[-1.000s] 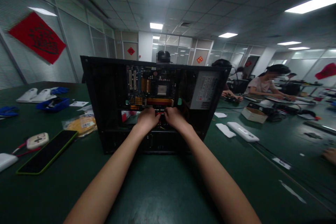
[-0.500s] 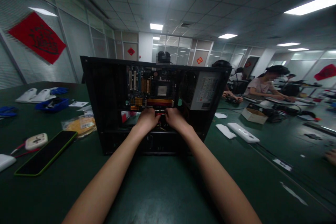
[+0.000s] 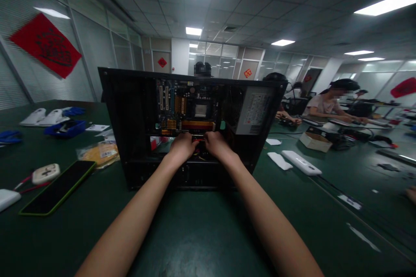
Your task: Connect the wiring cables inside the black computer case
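Note:
A black computer case (image 3: pixel 191 175) stands open on the green table in front of me. Inside it show a motherboard (image 3: pixel 191 99), a red and yellow memory slot (image 3: pixel 198 125) and a power supply (image 3: pixel 255 110) at the upper right. Both hands reach in just below the board's lower edge. My left hand (image 3: pixel 182 145) is closed, its fingertips turned away from view. Close beside it, my right hand (image 3: pixel 216 143) is closed too. Some red wire appears between them; what each hand grips is hidden.
On the left lie a phone (image 3: pixel 60 190), a plastic bag (image 3: pixel 99 154) and a blue tray (image 3: pixel 65 129). To the right are a white power strip (image 3: pixel 301 162) and a cardboard box (image 3: pixel 315 142). Another person (image 3: pixel 328 104) sits at the far right.
Both hands stay at the same spot inside the case, with barely any movement. The view has shifted very slightly.

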`<state>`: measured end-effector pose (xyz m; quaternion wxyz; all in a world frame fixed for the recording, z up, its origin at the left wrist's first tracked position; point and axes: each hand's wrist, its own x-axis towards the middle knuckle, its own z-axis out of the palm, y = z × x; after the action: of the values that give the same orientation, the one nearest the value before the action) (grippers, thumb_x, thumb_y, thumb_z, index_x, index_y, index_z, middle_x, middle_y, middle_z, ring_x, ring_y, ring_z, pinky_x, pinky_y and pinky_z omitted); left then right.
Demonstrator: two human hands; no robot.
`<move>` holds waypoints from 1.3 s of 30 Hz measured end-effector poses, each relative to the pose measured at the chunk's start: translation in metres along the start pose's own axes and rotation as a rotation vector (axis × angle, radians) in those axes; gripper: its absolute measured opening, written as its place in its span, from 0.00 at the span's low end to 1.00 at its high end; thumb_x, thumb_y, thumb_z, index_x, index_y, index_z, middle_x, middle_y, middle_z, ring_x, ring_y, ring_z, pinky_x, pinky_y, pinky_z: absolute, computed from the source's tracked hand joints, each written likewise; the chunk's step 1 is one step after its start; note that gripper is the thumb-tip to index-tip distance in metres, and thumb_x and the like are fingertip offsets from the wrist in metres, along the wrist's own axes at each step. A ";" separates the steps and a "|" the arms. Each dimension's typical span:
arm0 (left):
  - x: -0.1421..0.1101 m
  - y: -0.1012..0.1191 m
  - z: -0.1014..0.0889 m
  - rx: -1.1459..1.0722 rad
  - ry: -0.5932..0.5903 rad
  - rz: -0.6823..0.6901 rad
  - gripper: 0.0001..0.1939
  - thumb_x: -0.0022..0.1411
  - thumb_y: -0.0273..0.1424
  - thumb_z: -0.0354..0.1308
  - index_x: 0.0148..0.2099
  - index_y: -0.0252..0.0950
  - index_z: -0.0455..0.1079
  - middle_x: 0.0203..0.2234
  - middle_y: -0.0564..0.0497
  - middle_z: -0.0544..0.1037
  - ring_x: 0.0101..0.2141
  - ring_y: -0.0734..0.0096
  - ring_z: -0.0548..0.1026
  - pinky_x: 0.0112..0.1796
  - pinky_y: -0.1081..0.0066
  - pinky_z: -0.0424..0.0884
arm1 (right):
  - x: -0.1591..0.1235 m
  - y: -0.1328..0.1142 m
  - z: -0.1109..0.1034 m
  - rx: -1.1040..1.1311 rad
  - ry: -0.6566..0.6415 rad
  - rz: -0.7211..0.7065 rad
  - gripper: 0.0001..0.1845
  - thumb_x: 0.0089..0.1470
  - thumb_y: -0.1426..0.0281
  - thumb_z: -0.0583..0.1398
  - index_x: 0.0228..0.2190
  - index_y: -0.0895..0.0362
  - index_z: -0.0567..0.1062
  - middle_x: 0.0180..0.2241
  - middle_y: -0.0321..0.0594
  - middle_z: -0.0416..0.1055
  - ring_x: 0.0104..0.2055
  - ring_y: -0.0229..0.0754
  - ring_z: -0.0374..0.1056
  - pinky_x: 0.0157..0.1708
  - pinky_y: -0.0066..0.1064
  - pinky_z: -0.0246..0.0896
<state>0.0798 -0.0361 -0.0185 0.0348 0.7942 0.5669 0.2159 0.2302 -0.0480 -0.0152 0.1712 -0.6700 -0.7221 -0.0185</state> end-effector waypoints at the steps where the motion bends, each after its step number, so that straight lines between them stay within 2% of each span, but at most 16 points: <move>1: 0.000 0.001 -0.001 0.002 -0.003 -0.004 0.15 0.66 0.37 0.56 0.45 0.32 0.75 0.44 0.37 0.80 0.47 0.55 0.78 0.46 0.66 0.70 | 0.000 0.000 0.000 -0.002 0.000 0.001 0.15 0.64 0.74 0.52 0.42 0.60 0.78 0.42 0.52 0.78 0.43 0.45 0.75 0.37 0.28 0.59; 16: 0.000 0.000 0.000 -0.010 -0.021 -0.049 0.15 0.66 0.38 0.55 0.46 0.33 0.75 0.45 0.36 0.79 0.48 0.52 0.77 0.45 0.64 0.71 | 0.001 -0.001 0.002 -0.043 -0.002 0.015 0.15 0.64 0.72 0.52 0.42 0.59 0.78 0.41 0.52 0.78 0.42 0.46 0.75 0.37 0.29 0.62; 24: -0.007 0.010 -0.007 0.075 0.009 -0.087 0.18 0.67 0.42 0.54 0.47 0.33 0.74 0.44 0.36 0.80 0.47 0.51 0.78 0.44 0.62 0.71 | 0.004 -0.003 -0.001 -0.067 -0.030 0.067 0.16 0.64 0.71 0.52 0.43 0.59 0.79 0.44 0.55 0.77 0.45 0.49 0.75 0.41 0.33 0.65; 29: -0.012 0.015 -0.011 0.107 0.096 0.020 0.12 0.67 0.35 0.55 0.49 0.35 0.71 0.45 0.41 0.78 0.46 0.57 0.76 0.46 0.64 0.70 | 0.003 -0.004 -0.003 -0.084 -0.021 0.058 0.15 0.63 0.71 0.53 0.42 0.58 0.80 0.43 0.53 0.78 0.44 0.49 0.76 0.40 0.32 0.65; 32: -0.011 0.012 -0.009 0.084 0.091 0.082 0.09 0.67 0.31 0.54 0.47 0.36 0.73 0.45 0.43 0.76 0.46 0.60 0.76 0.46 0.67 0.70 | 0.002 -0.005 -0.005 -0.077 -0.024 0.065 0.16 0.63 0.71 0.53 0.43 0.58 0.80 0.43 0.54 0.78 0.44 0.49 0.76 0.40 0.32 0.66; 39: -0.008 0.010 -0.006 0.062 0.070 0.047 0.11 0.68 0.33 0.51 0.46 0.36 0.73 0.45 0.43 0.76 0.46 0.60 0.75 0.45 0.67 0.69 | 0.001 -0.005 -0.007 -0.072 -0.009 0.082 0.16 0.65 0.69 0.53 0.43 0.57 0.80 0.43 0.53 0.78 0.45 0.49 0.76 0.41 0.32 0.65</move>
<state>0.0845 -0.0479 -0.0124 -0.0145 0.7999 0.5555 0.2267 0.2269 -0.0494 -0.0077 0.1443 -0.7048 -0.6937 -0.0347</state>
